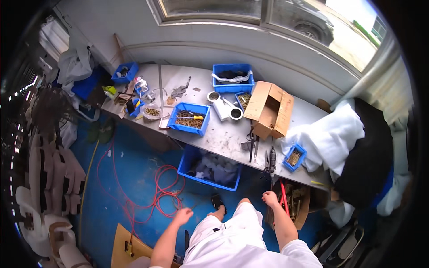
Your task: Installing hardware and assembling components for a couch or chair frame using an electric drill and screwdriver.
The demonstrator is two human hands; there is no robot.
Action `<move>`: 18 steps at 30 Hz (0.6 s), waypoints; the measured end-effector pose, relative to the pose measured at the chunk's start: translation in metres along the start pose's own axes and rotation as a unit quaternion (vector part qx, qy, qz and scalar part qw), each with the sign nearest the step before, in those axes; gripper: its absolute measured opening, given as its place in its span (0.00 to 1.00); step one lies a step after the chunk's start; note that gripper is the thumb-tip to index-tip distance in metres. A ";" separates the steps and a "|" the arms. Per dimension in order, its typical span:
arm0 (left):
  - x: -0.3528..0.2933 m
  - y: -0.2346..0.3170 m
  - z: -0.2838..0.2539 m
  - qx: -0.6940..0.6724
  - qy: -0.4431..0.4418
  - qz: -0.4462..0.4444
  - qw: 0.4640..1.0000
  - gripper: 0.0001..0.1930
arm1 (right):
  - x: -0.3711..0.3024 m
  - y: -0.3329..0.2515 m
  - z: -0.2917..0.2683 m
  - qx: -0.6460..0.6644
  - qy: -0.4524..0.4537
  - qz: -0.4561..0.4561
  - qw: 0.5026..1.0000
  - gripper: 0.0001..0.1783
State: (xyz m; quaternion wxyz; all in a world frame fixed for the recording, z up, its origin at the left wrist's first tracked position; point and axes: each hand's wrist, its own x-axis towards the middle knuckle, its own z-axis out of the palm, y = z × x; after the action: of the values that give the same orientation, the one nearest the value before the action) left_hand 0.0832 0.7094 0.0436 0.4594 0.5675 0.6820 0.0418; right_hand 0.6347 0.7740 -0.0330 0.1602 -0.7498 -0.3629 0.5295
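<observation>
My left hand (182, 216) hangs over the floor beside the coiled red hose (166, 192), its fingers pinched together. Anything between them is too small to make out. My right hand (270, 198) is closed just off the bench's front edge, below a dark power-tool-like driver (272, 158) and black-handled pliers or shears (267, 164). A thin dark piece reaches down toward its fingers; whether I grip it cannot be told. Close to that hand are red bars (284, 198). A small blue bin of screws (294, 157) sits on the bench to the right.
The long grey bench (219, 142) carries a blue bin of screws (187, 119), an open cardboard box (272, 107) and white pipe fittings (220, 110). Under it stands a large blue crate (208, 181). White padding (328, 131) covers the right end. Stacked cushions (51, 174) line the left.
</observation>
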 end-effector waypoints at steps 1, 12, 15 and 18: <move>0.037 0.025 -0.022 0.051 -0.040 -0.011 0.998 0.20 | 0.020 -0.004 -0.017 -0.050 0.028 -0.013 0.998 0.13; 0.327 0.182 -0.122 -0.261 0.134 -0.153 0.944 0.23 | 0.240 -0.082 -0.053 -0.169 0.138 0.098 0.971 0.34; 0.389 0.177 -0.125 -0.379 0.157 -0.255 0.876 0.37 | 0.242 -0.080 -0.050 -0.210 0.143 0.096 0.963 0.32; 0.454 0.166 -0.129 -0.453 0.210 -0.283 0.819 0.46 | 0.237 -0.070 -0.064 -0.153 0.119 0.051 0.980 0.30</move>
State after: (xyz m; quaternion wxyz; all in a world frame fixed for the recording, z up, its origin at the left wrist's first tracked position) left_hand 0.1482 1.1971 -0.0490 0.5016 0.0545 0.7969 0.3322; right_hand 0.7089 1.0000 -0.1251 0.0581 -0.8409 -0.3793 0.3817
